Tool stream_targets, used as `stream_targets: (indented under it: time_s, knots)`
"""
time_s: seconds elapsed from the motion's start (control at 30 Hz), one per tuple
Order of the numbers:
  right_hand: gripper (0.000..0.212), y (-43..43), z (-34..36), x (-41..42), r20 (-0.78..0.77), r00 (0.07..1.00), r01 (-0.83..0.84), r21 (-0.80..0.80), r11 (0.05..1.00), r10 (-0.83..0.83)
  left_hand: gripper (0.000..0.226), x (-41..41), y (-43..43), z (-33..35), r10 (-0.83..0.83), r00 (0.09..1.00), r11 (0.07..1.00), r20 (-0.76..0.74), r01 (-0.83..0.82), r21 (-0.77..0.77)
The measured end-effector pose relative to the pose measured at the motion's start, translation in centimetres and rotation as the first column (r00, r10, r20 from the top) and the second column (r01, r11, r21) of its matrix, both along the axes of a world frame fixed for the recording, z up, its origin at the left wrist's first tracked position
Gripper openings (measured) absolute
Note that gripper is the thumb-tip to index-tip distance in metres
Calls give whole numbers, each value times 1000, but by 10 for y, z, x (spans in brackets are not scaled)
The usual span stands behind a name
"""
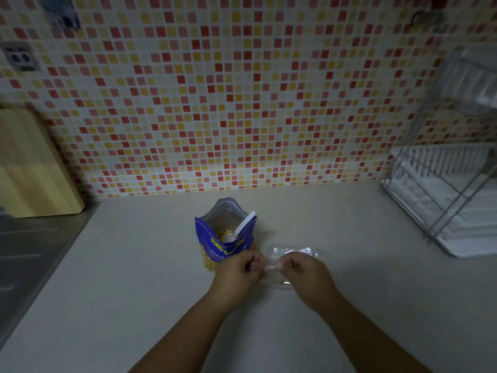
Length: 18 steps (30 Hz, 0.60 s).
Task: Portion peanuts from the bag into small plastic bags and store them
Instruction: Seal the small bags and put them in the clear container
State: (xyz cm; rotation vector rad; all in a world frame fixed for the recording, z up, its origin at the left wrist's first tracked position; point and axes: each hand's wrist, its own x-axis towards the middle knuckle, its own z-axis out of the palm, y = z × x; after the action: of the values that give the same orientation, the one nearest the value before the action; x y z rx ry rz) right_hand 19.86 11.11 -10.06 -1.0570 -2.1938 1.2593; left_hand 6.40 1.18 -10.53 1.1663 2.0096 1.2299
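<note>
A blue peanut bag [225, 238] stands open and upright on the counter, with peanuts showing inside and through its front window. A white plastic spoon [240, 228] leans in its mouth. Just in front of it, my left hand [238, 273] and my right hand [304, 273] both pinch a small clear plastic bag [271, 268] held between them. Under my right hand lies a clear pack of more plastic bags [294, 251], partly hidden.
A white dish rack [443, 200] with a wire frame stands at the right. A wooden cutting board [29, 168] leans on the tiled wall at the left, beside a steel sink drainer [29, 251]. The counter [134, 278] is pale grey.
</note>
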Motion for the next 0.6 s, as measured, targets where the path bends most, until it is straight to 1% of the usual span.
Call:
stream_targets:
  time_s: [0.07,0.17,0.23,0.33,0.47,0.53,0.6]
  knots:
    - [29,21,11,11,-25,998,49,1,999,-49,18,11,25,6,5,1000,999,-13,-5,47]
    - [21,47,17,22,-5,996,85,13,996,-85,16,19,59,7,-9,1000,999,0,9,43]
    - [23,62,13,25,12,995,96,-4,995,-96,19,21,77,2,-35,999,999,26,35,-1]
    - [24,77,-1,27,84,991,105,-20,994,-103,22,21,96,-8,-67,997,994,43,70,-81]
    - [25,88,-20,23,136,986,102,-44,994,-95,26,20,109,-21,-65,996,984,54,73,-165]
    - [19,93,-25,19,144,985,100,-31,994,-95,29,18,114,-24,-55,997,984,56,64,-167]
    - [9,98,-26,16,142,986,95,-10,995,-93,26,15,117,-23,-71,997,984,39,76,-158]
